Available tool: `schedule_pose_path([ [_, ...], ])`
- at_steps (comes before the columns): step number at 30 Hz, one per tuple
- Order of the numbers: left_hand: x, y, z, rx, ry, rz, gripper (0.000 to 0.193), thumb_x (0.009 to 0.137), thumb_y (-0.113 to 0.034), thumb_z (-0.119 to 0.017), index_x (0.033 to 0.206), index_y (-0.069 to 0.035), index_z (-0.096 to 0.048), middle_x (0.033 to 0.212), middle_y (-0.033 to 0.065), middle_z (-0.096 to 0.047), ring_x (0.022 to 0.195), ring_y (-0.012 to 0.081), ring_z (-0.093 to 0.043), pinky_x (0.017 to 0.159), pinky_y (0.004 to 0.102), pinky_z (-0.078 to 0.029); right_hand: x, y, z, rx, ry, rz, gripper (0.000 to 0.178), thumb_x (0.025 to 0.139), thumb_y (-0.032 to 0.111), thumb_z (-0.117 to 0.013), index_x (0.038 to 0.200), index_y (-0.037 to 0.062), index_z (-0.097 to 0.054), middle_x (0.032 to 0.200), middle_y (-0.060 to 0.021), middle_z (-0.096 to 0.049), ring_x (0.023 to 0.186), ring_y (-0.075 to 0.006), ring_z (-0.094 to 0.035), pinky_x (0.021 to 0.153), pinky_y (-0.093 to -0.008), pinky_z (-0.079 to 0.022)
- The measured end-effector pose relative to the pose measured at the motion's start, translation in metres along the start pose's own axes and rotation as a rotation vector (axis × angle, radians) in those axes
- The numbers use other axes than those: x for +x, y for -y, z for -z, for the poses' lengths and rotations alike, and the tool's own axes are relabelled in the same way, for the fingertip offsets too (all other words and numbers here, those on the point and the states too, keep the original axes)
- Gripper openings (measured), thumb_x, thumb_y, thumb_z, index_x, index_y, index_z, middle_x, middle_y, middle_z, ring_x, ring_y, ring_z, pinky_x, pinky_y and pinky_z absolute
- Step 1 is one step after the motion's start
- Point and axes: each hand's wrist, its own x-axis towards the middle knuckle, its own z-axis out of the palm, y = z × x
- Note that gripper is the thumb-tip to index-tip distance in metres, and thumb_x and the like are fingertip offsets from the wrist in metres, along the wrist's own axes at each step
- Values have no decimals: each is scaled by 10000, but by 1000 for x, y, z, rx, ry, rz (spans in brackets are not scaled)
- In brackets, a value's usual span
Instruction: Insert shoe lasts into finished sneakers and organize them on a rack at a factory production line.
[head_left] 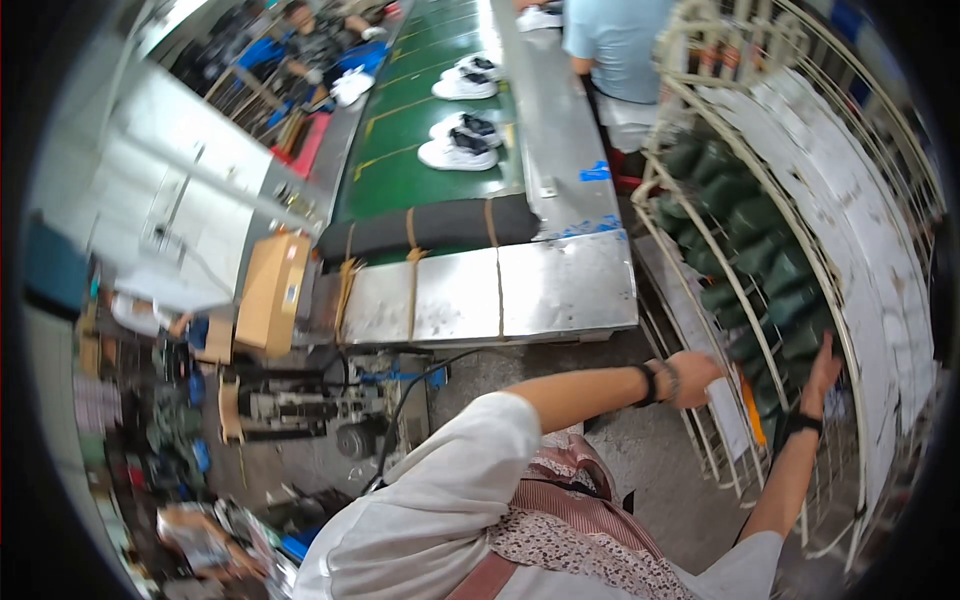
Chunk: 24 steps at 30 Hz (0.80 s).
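Both hands reach into the white wire rack [800,250] of dark green shoe forms [760,250]. The right hand [822,368] lies flat on a low form, fingers straight and together. The left hand [695,378] curls at the rack's front bars; its grip cannot be told. Left of the rack, beyond a steel plate [490,292], white shoes [458,150] ride a green belt [420,120].

dark green shoe lasts [745,225] on white wire rack [700,60], white sneakers [457,152] on green conveyor belt [400,150], black wristbands, striped pink apron [560,510], brown cardboard box [270,290]
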Motion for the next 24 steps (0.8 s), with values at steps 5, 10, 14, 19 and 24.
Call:
schedule_pose_path([
  [5,-262,88,-57,-151,-300,852,525,845,-344,-737,1258,-36,-637,1180,219,-679,1113,395,-641,953,481,-514,-75,66,-13,-338,-443,654,726,966,546,-602,1323,-86,-566,1296,-274,-621,1184,-432,-591,1052,-470,-449],
  [10,-526,65,-175,-176,-535,1645,435,810,-335,-693,1171,-92,-689,1062,208,-730,1001,398,-693,872,494,-550,-300,125,-114,184,103,1063,470,950,173,-674,1339,-58,-547,1330,-224,-597,1217,-369,-569,1040,-441,-448],
  [14,-669,-37,-279,-382,-867,2078,404,823,-360,-693,1138,-106,-713,1108,185,-732,1045,368,-698,912,455,-560,-519,159,-132,311,1206,913,492,963,65,-608,1430,-16,-476,1371,-202,-584,1252,-291,-570,1062,-386,-435],
  [19,-858,-148,-357,-390,-1069,2442,486,834,-392,-698,1177,-51,-649,1122,223,-721,1067,389,-692,922,457,-562,-658,147,-106,138,1680,1103,525,941,40,-622,1443,-1,-475,1323,-198,-614,1185,-277,-610,1000,-393,-481],
  [24,-1140,-260,-558,111,-1299,2811,462,939,-438,-589,1068,-14,-719,1001,213,-728,874,371,-697,771,503,-545,-742,90,-80,-215,1634,1192,538,881,89,-675,1388,3,-518,1233,-186,-673,1075,-275,-675,927,-386,-542],
])
